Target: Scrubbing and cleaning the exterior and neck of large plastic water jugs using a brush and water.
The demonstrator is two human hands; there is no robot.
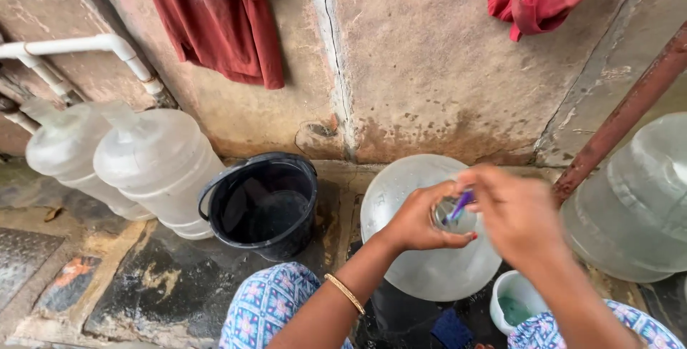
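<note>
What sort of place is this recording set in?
Likely an outdoor washing spot beside a house wall: large clear water jugs, a black bucket, white pipes and red cloths hanging on the rough wall.

— Where does the head view look from?
— From above the clear water jug (429, 249), close, tilted steeply down and facing the stained wall (429, 70) behind it.
— And left of the jug?
— The black bucket (261, 206), slightly farther.
</note>
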